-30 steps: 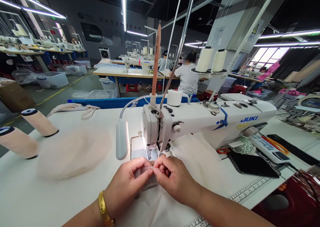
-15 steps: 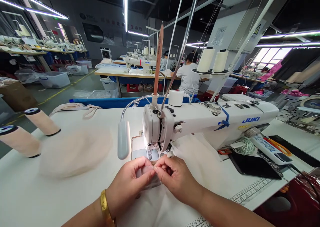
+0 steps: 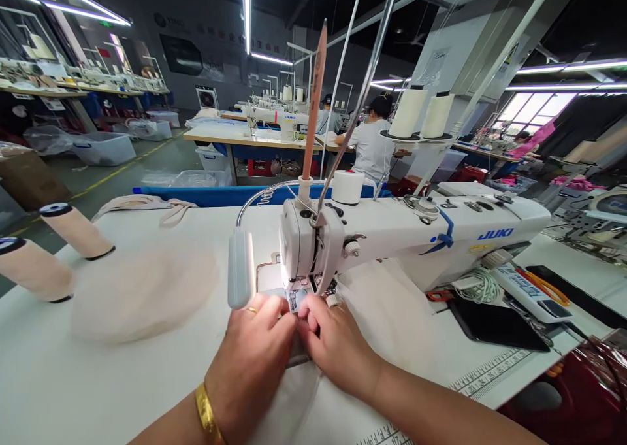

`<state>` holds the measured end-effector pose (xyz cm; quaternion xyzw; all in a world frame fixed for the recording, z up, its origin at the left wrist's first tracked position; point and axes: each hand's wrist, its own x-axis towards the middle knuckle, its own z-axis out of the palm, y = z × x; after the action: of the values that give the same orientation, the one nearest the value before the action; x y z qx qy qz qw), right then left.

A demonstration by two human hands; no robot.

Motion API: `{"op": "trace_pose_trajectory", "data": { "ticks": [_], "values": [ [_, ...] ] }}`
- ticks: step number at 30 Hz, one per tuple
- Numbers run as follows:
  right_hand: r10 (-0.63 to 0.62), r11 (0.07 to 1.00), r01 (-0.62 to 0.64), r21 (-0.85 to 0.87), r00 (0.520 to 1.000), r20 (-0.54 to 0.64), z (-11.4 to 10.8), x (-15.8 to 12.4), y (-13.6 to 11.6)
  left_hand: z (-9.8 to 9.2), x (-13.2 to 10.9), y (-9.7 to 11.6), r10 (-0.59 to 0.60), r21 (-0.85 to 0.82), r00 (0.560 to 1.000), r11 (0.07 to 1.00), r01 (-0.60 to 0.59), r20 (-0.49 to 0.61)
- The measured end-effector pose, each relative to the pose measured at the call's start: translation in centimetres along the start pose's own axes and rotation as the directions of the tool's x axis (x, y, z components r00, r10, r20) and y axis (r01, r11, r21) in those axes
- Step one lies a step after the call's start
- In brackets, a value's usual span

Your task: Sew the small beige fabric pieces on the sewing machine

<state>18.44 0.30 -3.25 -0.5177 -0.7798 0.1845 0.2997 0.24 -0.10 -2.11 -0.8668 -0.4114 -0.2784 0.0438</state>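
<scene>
Both hands are together just in front of the needle area of a white sewing machine [image 3: 313,255]. My left hand [image 3: 255,353], with a gold bangle at the wrist, has its fingers curled in a pinch. Beside it, my right hand [image 3: 340,347] is also closed, thumb against fingers. They grip thin, sheer pale fabric [image 3: 392,308], which spreads to the right under the machine arm. The pinched edge itself is hidden by the fingers. The presser foot [image 3: 294,299] shows just beyond the fingertips, under the light of a grey lamp [image 3: 240,268].
More sheer pale fabric [image 3: 142,295] lies left on the white table, near two peach thread cones [image 3: 78,230]. To the right are a black phone [image 3: 494,324], coiled white cord [image 3: 477,288] and a printed ruler [image 3: 490,373]. A co-worker in white [image 3: 369,148] sits beyond.
Both hands have moved forward, closer to the presser foot. The left hand has turned so its back faces up, and its fingers have curled further over.
</scene>
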Motion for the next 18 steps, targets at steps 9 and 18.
{"op": "trace_pose_trajectory", "data": {
  "ticks": [9,18],
  "values": [
    [-0.153,0.987,0.153,-0.047,0.988,0.020,-0.3,-0.1,1.3,-0.4,-0.6,-0.9,0.105,-0.172,0.986,0.982,-0.081,0.133],
    [-0.255,0.951,0.251,-0.178,0.967,-0.001,-0.7,-0.5,2.0,-0.4,0.0,-2.6,0.151,-0.165,0.986,0.977,-0.137,0.075]
  ]
}}
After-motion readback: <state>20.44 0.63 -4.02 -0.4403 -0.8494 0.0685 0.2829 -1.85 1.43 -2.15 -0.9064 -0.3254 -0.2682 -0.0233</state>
